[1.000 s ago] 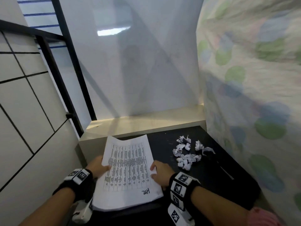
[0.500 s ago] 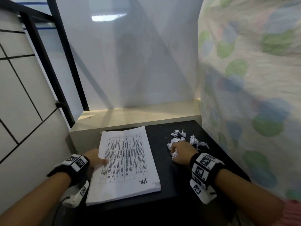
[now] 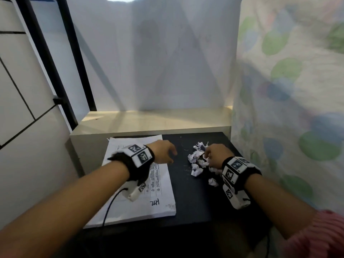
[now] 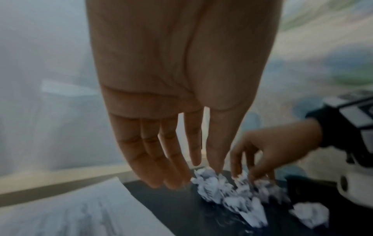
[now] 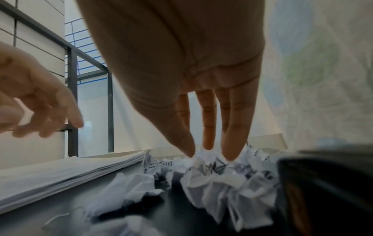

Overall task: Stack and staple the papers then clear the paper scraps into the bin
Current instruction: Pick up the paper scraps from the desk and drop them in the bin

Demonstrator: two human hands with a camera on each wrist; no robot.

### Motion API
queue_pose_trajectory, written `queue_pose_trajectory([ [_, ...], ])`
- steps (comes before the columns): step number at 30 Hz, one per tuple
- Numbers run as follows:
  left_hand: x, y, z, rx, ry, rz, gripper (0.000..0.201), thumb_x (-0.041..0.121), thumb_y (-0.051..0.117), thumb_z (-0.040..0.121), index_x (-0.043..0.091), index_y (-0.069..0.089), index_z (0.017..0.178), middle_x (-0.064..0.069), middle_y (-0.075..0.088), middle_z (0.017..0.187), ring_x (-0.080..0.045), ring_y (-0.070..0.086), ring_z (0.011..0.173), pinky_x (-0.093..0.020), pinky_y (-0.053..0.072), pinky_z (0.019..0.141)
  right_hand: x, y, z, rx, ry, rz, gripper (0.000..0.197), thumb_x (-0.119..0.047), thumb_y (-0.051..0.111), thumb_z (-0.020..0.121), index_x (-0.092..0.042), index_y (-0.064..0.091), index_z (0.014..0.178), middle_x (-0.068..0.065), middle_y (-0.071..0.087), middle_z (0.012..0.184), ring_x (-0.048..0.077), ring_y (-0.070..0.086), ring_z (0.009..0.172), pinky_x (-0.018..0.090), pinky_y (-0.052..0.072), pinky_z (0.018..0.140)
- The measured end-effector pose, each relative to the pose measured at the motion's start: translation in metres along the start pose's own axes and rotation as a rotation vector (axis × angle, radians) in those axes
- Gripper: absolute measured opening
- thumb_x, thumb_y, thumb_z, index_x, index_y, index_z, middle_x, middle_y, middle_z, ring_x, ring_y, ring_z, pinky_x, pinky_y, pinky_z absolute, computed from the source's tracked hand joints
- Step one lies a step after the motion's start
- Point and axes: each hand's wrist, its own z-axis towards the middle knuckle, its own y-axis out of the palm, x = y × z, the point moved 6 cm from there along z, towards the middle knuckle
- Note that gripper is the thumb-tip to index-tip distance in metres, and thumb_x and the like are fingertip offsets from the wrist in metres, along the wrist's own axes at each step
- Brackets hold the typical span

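I'm at a small black tabletop (image 3: 188,200) pushed up against a low cream ledge (image 3: 152,120), with a pale, shadowed wall (image 3: 158,62) rising behind it. To my left there's white tiling with dark joints (image 3: 20,101) and a black metal frame (image 3: 48,58) running up past it; to my right hangs a curtain (image 3: 290,90) printed with soft green and blue dots. The stack of printed papers (image 3: 158,198) lies flat on the left half of the table, its columns of small print too fine to read, and near the corner closest to me there's a handwritten scrawl (image 3: 155,202) that looks like "HHL", though I can't be sure. My left hand (image 3: 163,153) hangs over the far right edge of that stack, fingers (image 4: 171,159) straight and loose, pointing down toward the scraps and gripping nothing. The crumpled paper scraps (image 3: 197,162) sit heaped on the right half of the black surface, apart from the stack, bits of print showing on them. My right hand (image 3: 216,155) is down on that heap, fingertips (image 5: 230,153) touching the top of the pile; the fingers are fairly straight, and I can't tell whether they've pinched any piece. Both wrists wear black bands with white marker blocks (image 3: 235,171).
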Motion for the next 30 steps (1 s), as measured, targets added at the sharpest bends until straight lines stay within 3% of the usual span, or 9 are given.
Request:
queue_pose_trajectory([
  [3, 0.025, 0.029, 0.03, -0.064, 0.048, 0.059, 0.04, 0.023, 0.063, 0.086, 0.017, 0.06, 0.125, -0.006, 0.063, 0.127, -0.025, 0.059, 0.117, -0.033, 0.047, 0.098, -0.012, 0.001, -0.006, 0.0, -0.155, 0.087, 0.025, -0.021, 0.065, 0.08, -0.023, 0.069, 0.105, 0.001, 0.061, 0.109, 0.016, 0.058, 0.101, 0.026, 0.045, 0.084],
  [7, 0.034, 0.052, 0.057, -0.116, 0.031, 0.061, 0.042, 0.032, 0.075, 0.074, 0.01, 0.067, 0.109, -0.01, 0.07, 0.111, -0.029, 0.065, 0.105, -0.033, 0.051, 0.088, -0.029, 0.022, -0.009, -0.143, -0.298, -0.011, 0.035, -0.035, 0.073, 0.073, -0.023, 0.067, 0.105, 0.003, 0.057, 0.112, 0.019, 0.054, 0.107, 0.03, 0.045, 0.089],
  [11, 0.033, 0.056, 0.071, -0.108, 0.007, 0.049, 0.051, 0.029, 0.079, 0.07, 0.008, 0.065, 0.114, -0.011, 0.068, 0.116, -0.029, 0.063, 0.11, -0.034, 0.05, 0.094, -0.02, 0.02, 0.003, -0.1, -0.244, -0.031, 0.02, -0.021, 0.069, 0.076, -0.015, 0.071, 0.094, 0.003, 0.063, 0.097, 0.019, 0.059, 0.097, 0.025, 0.045, 0.077],
  [13, 0.029, 0.057, 0.078, -0.116, -0.007, 0.014, 0.051, 0.024, 0.079, 0.072, 0.009, 0.064, 0.118, -0.009, 0.067, 0.12, -0.027, 0.063, 0.111, -0.031, 0.049, 0.094, -0.011, 0.015, 0.009, -0.091, -0.198, -0.02, 0.019, -0.016, 0.064, 0.078, -0.014, 0.073, 0.094, 0.005, 0.069, 0.101, 0.022, 0.063, 0.099, 0.027, 0.049, 0.081],
  [18, 0.026, 0.058, 0.085, -0.122, -0.022, -0.089, 0.027, 0.012, 0.075, 0.076, 0.007, 0.072, 0.103, -0.013, 0.072, 0.11, -0.019, 0.063, 0.08, -0.027, 0.052, 0.077, -0.006, 0.003, 0.013, -0.043, -0.161, -0.003, 0.021, -0.012, 0.065, 0.079, -0.016, 0.074, 0.097, 0.006, 0.068, 0.11, 0.023, 0.062, 0.104, 0.03, 0.05, 0.09],
  [23, 0.023, 0.051, 0.089, -0.061, -0.024, -0.124, 0.023, 0.005, 0.07, 0.079, 0.009, 0.072, 0.102, -0.013, 0.073, 0.109, -0.021, 0.063, 0.08, -0.026, 0.054, 0.061, -0.026, 0.013, 0.005, -0.088, -0.224, 0.013, 0.021, -0.005, 0.058, 0.08, -0.011, 0.074, 0.093, 0.009, 0.07, 0.105, 0.025, 0.063, 0.104, 0.031, 0.051, 0.089],
  [24, 0.023, 0.05, 0.089, -0.057, -0.019, -0.121, 0.026, 0.003, 0.067, 0.081, 0.01, 0.071, 0.105, -0.012, 0.072, 0.111, -0.024, 0.066, 0.085, -0.028, 0.054, 0.064, -0.03, 0.018, 0.003, -0.1, -0.222, 0.0, 0.021, -0.006, 0.056, 0.081, -0.009, 0.072, 0.095, 0.011, 0.069, 0.106, 0.027, 0.062, 0.104, 0.03, 0.05, 0.085],
  [26, 0.024, 0.049, 0.09, -0.054, 0.007, -0.089, 0.04, 0.0, 0.059, 0.083, 0.016, 0.065, 0.119, -0.01, 0.068, 0.119, -0.027, 0.066, 0.103, -0.032, 0.053, 0.083, -0.034, 0.027, 0.001, -0.106, -0.207, -0.063, 0.026, -0.009, 0.053, 0.083, -0.004, 0.065, 0.106, 0.015, 0.064, 0.114, 0.031, 0.059, 0.109, 0.031, 0.048, 0.083],
  [30, 0.031, 0.051, 0.09, -0.037, 0.064, -0.072, 0.055, -0.001, 0.052, 0.084, 0.026, 0.055, 0.132, -0.009, 0.059, 0.133, -0.028, 0.058, 0.118, -0.036, 0.048, 0.101, -0.035, 0.044, -0.003, -0.179, -0.195, -0.132, 0.034, -0.011, 0.051, 0.086, 0.0, 0.057, 0.118, 0.02, 0.052, 0.127, 0.035, 0.055, 0.114, 0.036, 0.049, 0.092],
])
